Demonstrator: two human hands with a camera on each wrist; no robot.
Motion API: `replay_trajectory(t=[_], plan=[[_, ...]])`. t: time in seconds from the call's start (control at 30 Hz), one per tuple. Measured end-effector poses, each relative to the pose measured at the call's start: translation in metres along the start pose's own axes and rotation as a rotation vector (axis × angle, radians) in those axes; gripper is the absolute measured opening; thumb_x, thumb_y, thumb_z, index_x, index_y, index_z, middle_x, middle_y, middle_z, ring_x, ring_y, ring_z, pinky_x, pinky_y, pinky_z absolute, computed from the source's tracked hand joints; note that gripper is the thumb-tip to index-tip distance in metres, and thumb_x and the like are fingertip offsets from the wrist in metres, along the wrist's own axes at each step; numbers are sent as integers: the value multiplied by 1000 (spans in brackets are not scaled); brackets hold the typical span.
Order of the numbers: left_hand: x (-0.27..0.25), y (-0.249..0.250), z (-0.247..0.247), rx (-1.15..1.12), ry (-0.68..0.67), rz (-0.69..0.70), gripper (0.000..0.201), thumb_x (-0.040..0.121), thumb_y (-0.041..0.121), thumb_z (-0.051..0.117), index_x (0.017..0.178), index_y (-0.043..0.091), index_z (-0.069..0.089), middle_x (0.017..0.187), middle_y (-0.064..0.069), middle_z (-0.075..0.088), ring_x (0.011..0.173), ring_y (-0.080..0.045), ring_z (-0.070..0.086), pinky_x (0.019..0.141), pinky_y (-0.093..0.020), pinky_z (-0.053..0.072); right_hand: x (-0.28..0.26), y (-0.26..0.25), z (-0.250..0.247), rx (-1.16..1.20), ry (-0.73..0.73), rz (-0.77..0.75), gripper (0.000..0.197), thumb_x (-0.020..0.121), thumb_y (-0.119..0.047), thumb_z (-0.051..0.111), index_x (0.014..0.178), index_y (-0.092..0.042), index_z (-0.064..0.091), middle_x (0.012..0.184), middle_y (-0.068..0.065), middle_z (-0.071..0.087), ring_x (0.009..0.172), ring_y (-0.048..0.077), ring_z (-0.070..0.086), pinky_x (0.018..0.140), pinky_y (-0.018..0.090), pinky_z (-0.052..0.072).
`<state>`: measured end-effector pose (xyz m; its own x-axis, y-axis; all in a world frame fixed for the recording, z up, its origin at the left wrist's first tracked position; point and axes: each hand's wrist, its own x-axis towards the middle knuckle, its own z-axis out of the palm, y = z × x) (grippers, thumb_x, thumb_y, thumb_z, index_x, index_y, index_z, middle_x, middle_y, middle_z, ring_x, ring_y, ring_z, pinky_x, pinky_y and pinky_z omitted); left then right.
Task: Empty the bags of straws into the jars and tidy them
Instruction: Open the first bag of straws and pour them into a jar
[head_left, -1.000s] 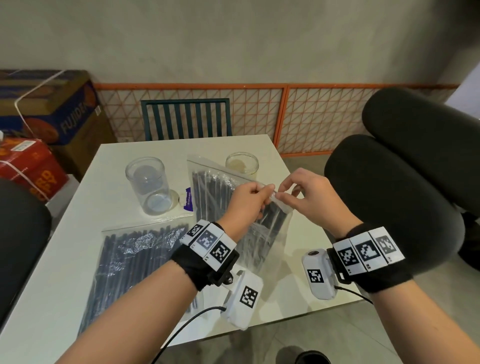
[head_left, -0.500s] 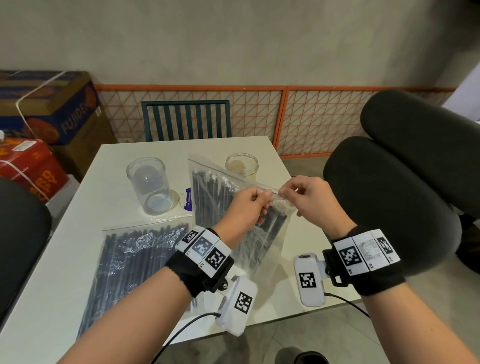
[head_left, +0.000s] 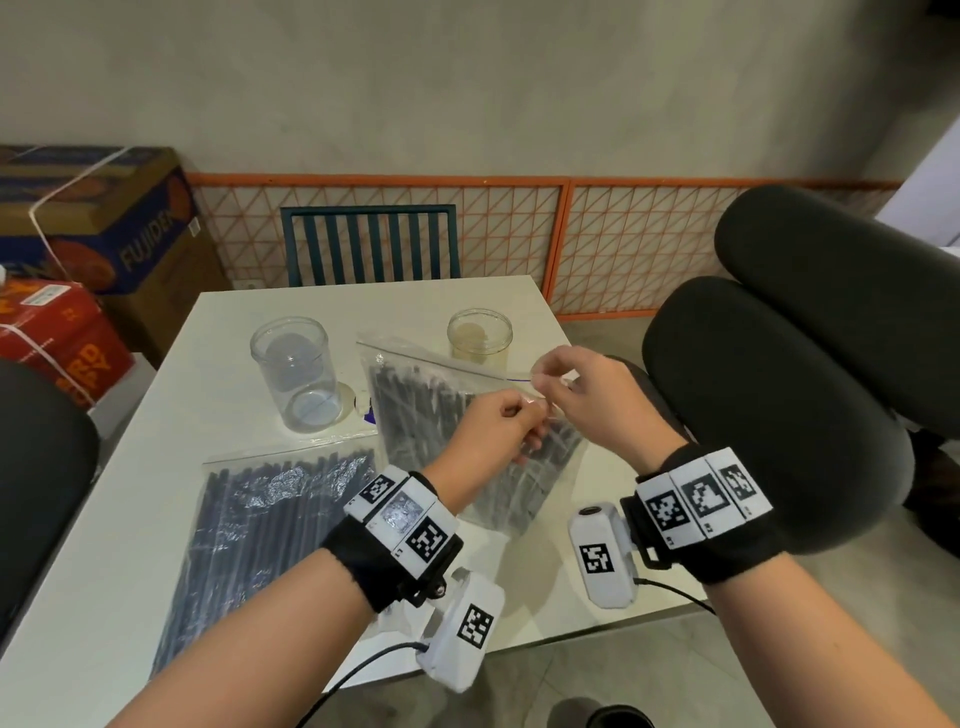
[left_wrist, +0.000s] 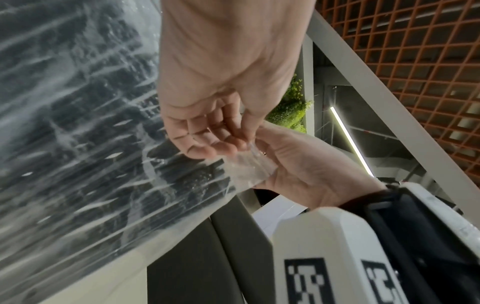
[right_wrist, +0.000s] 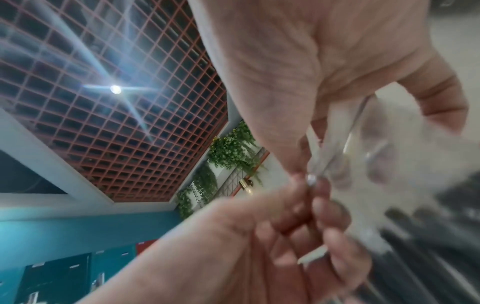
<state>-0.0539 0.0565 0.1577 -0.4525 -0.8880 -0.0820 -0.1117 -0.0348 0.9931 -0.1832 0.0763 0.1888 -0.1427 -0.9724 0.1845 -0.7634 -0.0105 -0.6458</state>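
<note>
A clear zip bag of black straws (head_left: 431, 410) stands tilted over the table's middle, its top edge raised. My left hand (head_left: 530, 410) pinches the near layer of that edge at its right corner. My right hand (head_left: 545, 382) pinches the far layer just above it. The left wrist view shows the left hand's fingertips (left_wrist: 228, 144) on the plastic flap beside the straw bag (left_wrist: 78, 144). A second bag of straws (head_left: 260, 530) lies flat at the front left. A tall clear jar (head_left: 296, 379) and a short jar (head_left: 480, 338) stand behind, both without straws.
The white table (head_left: 156, 426) ends close in front of my wrists. A dark padded chair (head_left: 779, 415) stands at the right, a teal chair back (head_left: 369, 244) beyond the table, and cardboard boxes (head_left: 78, 249) at the left. A dark seat (head_left: 41, 467) borders the left edge.
My left hand has dropped slightly toward me while the right stays higher, so the two pinched layers of the bag's top edge have drawn apart at the right corner.
</note>
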Motion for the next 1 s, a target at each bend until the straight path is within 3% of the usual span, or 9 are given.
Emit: replay_trajectory(t=[0.17,0.27,0.33,0.43,0.53,0.63,0.73,0.87,1.0], plan=[[5,9,-11,-185,120,-158,33,94,36,51,77,11,63,59,-1,60,46,-11,52,45,-22,43,0,-4,13,40,64,-28,12,89,-15,56,80,-13,64,81,2,67,75,21,58,73,30,44],[10,8,-23,-180,219,-141,31,97,31,46,75,12,58,58,2,54,42,-5,48,41,-18,41,2,-3,16,59,80,-35,13,89,-13,55,80,-12,64,80,3,67,75,21,58,73,32,46],[8,8,-24,-163,216,-131,30,98,28,45,73,14,58,57,3,52,42,-4,47,41,-18,41,9,1,16,77,115,15,14,90,-12,54,80,-13,64,75,-1,64,71,18,57,69,31,48],[0,6,-20,-209,153,-174,31,98,23,45,71,13,57,57,2,50,40,-4,45,40,-17,38,23,10,16,118,204,125,17,91,-12,52,77,-15,61,66,-5,58,72,23,59,75,41,53],[-4,2,-21,-209,94,-202,30,98,23,46,73,12,59,54,3,51,40,-4,45,41,-17,39,29,10,18,5,238,139,15,92,-20,53,80,-24,63,73,-7,62,82,22,61,84,45,49],[0,4,-28,-197,102,-179,29,97,25,48,74,14,62,56,4,52,44,-6,47,45,-19,40,23,-3,26,-165,149,9,17,91,-35,55,101,-29,67,94,-10,67,100,17,58,100,51,33],[6,7,-33,-226,192,-189,35,96,28,47,71,11,65,52,2,52,43,-9,45,43,-20,36,18,-17,34,-234,87,-82,17,90,-37,54,100,-31,67,103,-9,67,105,17,53,104,57,17],[15,6,-47,-215,388,-139,30,96,28,47,73,12,59,51,2,49,39,-8,43,39,-20,33,22,-20,39,-251,82,-105,12,91,-35,54,93,-30,65,99,-9,67,101,18,54,104,58,17],[18,5,-57,-175,411,-118,27,97,15,46,71,14,52,59,0,48,42,-8,43,37,-19,35,28,-17,39,-222,121,-82,14,93,-31,52,93,-28,65,95,-9,67,95,19,57,103,55,21]])
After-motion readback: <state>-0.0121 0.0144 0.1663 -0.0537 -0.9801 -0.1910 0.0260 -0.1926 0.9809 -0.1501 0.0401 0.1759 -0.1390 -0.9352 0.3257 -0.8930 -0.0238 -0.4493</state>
